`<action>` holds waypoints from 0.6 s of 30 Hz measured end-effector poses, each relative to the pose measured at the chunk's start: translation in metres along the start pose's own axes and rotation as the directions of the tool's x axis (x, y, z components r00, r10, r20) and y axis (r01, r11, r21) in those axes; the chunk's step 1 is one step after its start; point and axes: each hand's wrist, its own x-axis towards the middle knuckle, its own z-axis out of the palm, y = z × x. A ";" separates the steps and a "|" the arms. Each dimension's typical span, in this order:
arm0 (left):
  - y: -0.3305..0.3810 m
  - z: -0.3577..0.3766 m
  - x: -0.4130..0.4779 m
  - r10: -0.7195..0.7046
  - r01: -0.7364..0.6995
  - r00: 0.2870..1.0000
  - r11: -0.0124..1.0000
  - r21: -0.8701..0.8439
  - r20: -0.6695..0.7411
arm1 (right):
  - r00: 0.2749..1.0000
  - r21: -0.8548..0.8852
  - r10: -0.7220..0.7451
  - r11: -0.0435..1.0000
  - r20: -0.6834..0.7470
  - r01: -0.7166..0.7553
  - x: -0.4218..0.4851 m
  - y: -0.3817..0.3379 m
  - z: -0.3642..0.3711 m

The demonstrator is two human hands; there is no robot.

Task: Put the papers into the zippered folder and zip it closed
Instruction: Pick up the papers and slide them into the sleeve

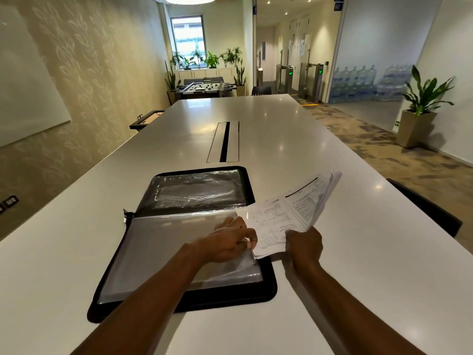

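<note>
A black zippered folder (163, 254) lies open flat on the white table (332, 252), with clear plastic sleeves on both halves. My left hand (230, 239) pinches the right edge of the near half's plastic sleeve and lifts it a little. My right hand (304, 243) grips the near corner of a stack of printed papers (289, 211). The stack is tilted up and to the right, and its near left corner sits at the sleeve's opening by my left fingers. The zipper pull (125, 217) hangs at the folder's left spine.
A cable slot (224, 142) runs along the table's middle beyond the folder. A dark chair (430, 208) stands at the table's right edge. Potted plants, a foosball table and water bottles are far off.
</note>
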 end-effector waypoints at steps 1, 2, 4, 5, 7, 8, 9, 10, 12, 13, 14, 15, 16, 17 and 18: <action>0.000 0.001 0.000 -0.002 0.002 1.000 1.000 -0.017 0.010 | 1.000 -0.008 0.003 1.000 -0.011 -0.003 -0.001 -0.001 0.002; 0.000 0.002 0.000 -0.002 0.002 1.000 1.000 -0.031 0.018 | 1.000 -0.012 0.006 1.000 -0.022 -0.006 -0.002 -0.001 0.004; 0.000 0.005 0.000 0.005 -0.004 1.000 0.998 -0.057 0.019 | 0.999 -0.016 0.007 1.000 -0.042 -0.008 -0.006 -0.001 0.007; 0.000 0.007 0.000 0.008 -0.007 1.000 0.998 -0.068 0.012 | 0.999 -0.014 0.007 1.000 -0.046 -0.007 -0.009 0.000 0.008; 0.002 0.009 0.002 0.011 -0.012 1.000 0.996 -0.083 -0.011 | 0.999 0.000 0.014 1.000 -0.044 -0.014 -0.016 0.003 0.011; 0.004 0.010 0.003 0.012 -0.014 1.000 0.996 -0.084 -0.027 | 0.999 -0.002 0.019 1.000 -0.039 -0.019 -0.021 0.006 0.013; 0.004 0.011 0.004 0.012 -0.015 0.999 0.997 -0.082 -0.042 | 0.999 -0.009 0.027 1.000 -0.031 -0.027 -0.026 0.008 0.014; 0.005 0.012 0.005 0.011 -0.015 0.998 0.997 -0.081 -0.056 | 0.999 -0.008 0.036 0.999 -0.022 -0.036 -0.030 0.011 0.015; 0.004 0.016 0.006 0.010 -0.016 0.997 0.997 -0.076 -0.076 | 0.998 0.045 0.058 0.997 0.001 -0.058 -0.040 0.016 0.017; 0.004 0.018 0.006 0.012 -0.018 0.997 0.998 -0.065 -0.082 | 0.998 0.087 0.065 0.994 0.018 -0.067 -0.044 0.018 0.018; 0.003 0.021 0.007 0.016 -0.020 0.996 0.998 -0.052 -0.088 | 0.997 0.133 0.069 0.988 0.042 -0.074 -0.049 0.020 0.018; 0.003 0.024 0.006 0.021 -0.025 0.995 0.999 -0.042 -0.098 | 0.994 0.173 0.072 0.981 0.080 -0.085 -0.053 0.022 0.018; 0.002 0.028 0.006 0.028 -0.032 0.993 0.999 -0.040 -0.112 | 0.988 0.196 0.077 0.975 0.134 -0.102 -0.057 0.024 0.017; 0.001 0.030 0.005 0.036 -0.042 0.991 0.998 -0.046 -0.132 | 0.975 0.198 0.087 0.972 0.206 -0.129 -0.059 0.024 0.016; 0.000 0.033 0.003 0.043 -0.052 0.987 0.997 -0.056 -0.154 | 0.951 0.196 0.106 0.966 0.291 -0.168 -0.059 0.023 0.014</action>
